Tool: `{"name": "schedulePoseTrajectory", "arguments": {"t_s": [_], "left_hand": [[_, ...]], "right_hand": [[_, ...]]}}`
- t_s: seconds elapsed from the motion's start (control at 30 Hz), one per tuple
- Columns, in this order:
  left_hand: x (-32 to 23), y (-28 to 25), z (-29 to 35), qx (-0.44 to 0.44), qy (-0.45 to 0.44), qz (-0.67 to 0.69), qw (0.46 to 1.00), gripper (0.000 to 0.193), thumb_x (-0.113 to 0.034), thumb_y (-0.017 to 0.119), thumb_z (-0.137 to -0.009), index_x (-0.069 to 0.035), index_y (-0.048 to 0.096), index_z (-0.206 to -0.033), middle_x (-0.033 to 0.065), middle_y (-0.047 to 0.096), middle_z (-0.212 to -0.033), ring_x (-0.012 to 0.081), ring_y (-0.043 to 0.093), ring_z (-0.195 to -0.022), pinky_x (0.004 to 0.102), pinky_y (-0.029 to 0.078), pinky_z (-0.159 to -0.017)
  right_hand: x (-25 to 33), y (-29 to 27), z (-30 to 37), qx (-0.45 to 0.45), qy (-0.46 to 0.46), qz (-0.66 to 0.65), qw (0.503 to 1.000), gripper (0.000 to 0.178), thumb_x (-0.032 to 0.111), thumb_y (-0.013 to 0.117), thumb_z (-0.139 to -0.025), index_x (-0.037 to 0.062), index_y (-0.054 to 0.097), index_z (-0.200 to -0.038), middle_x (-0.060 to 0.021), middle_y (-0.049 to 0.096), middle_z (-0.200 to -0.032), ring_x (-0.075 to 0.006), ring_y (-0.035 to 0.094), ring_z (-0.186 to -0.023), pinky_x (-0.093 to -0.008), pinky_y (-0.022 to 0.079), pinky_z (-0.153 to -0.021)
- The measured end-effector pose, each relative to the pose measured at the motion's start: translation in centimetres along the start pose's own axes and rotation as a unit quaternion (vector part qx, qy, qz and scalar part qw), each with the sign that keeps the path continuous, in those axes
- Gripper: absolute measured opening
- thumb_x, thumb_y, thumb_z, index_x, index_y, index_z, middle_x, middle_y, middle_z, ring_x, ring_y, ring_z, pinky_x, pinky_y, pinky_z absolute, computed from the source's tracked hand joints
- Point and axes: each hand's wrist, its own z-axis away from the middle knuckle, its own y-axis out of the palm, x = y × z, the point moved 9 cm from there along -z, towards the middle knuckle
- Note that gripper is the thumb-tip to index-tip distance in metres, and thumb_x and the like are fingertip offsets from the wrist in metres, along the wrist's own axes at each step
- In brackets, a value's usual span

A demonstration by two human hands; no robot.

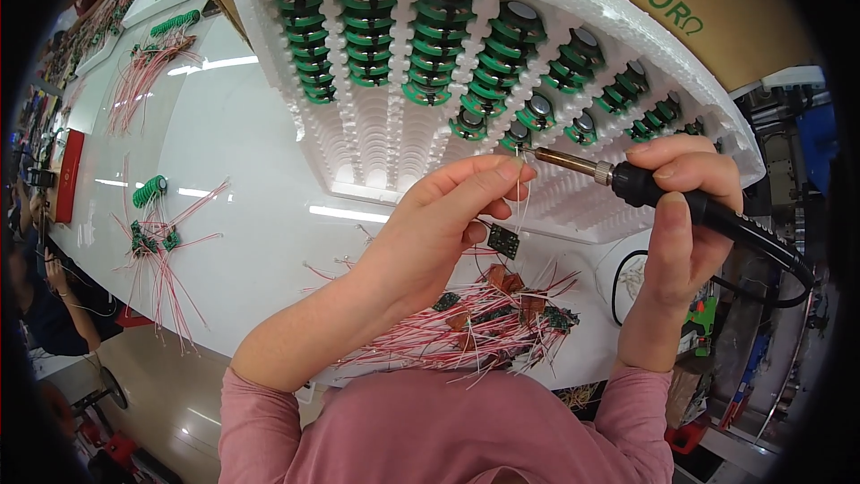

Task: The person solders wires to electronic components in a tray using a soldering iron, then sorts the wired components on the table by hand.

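Note:
My right hand (685, 206) is closed around the black handle of a soldering iron (658, 194). The iron's tip points left and meets, or nearly meets, a small round green part (517, 135) in the white foam tray (381, 188). Just below that part, my left hand (448, 206) pinches thin pale wires (524, 188) near their ends. A small dark circuit board (503, 241) hangs under its fingers, apparently on these wires. Rows of round green parts with silvery discs (445, 45) stand in the tray's slots.
Red and white wires with small boards (466, 327) lie heaped between my arms. More green coils with wires (150, 191) sit on the white table at left. A cardboard box (761, 0) stands behind the tray. The iron's black cable (793, 278) loops at right. Another person's arm (72, 305) shows far left.

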Motion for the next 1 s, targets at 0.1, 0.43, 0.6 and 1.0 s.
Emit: {"name": "schedulePoseTrajectory", "arguments": {"t_s": [0.1,0.43,0.6,1.0], "left_hand": [[-0.04,-0.13,-0.06,-0.001,-0.002,-0.003,1.000,0.019,-0.027,0.054,-0.084,-0.011,0.058,-0.094,-0.0065,0.053,-0.083,0.0004,0.045,-0.071,0.0160,0.031,-0.058],[-0.17,-0.32,0.01,-0.004,-0.011,-0.012,1.000,0.023,-0.028,0.055,-0.082,-0.010,0.057,-0.095,-0.0055,0.054,-0.083,0.0017,0.045,-0.073,0.0168,0.032,-0.060],[-0.14,-0.38,-0.04,0.000,-0.009,-0.016,1.000,0.023,-0.028,0.055,-0.082,-0.010,0.057,-0.095,-0.0054,0.054,-0.083,0.0019,0.046,-0.074,0.0171,0.032,-0.060],[-0.17,-0.51,-0.10,0.001,-0.014,-0.019,1.000,0.022,-0.029,0.055,-0.081,-0.010,0.057,-0.094,-0.0045,0.055,-0.085,0.0022,0.047,-0.076,0.0179,0.033,-0.062]], "right_hand": [[-0.03,0.27,-0.11,0.003,0.000,-0.003,1.000,0.014,0.010,0.055,-0.078,0.0000,0.048,-0.086,-0.0161,0.057,-0.087,-0.0190,0.053,-0.080,-0.0288,0.044,-0.074],[0.04,0.46,-0.36,0.007,0.006,-0.010,1.000,0.013,0.008,0.054,-0.078,-0.0002,0.048,-0.087,-0.0162,0.056,-0.088,-0.0189,0.053,-0.080,-0.0291,0.044,-0.074],[-0.02,0.50,-0.32,0.007,0.012,-0.012,1.000,0.014,0.009,0.055,-0.078,-0.0003,0.048,-0.087,-0.0161,0.056,-0.088,-0.0189,0.053,-0.080,-0.0290,0.044,-0.074],[-0.05,0.59,-0.33,0.019,0.012,-0.011,1.000,0.013,0.007,0.055,-0.078,-0.0006,0.048,-0.086,-0.0161,0.056,-0.089,-0.0185,0.053,-0.081,-0.0288,0.043,-0.075]]}}
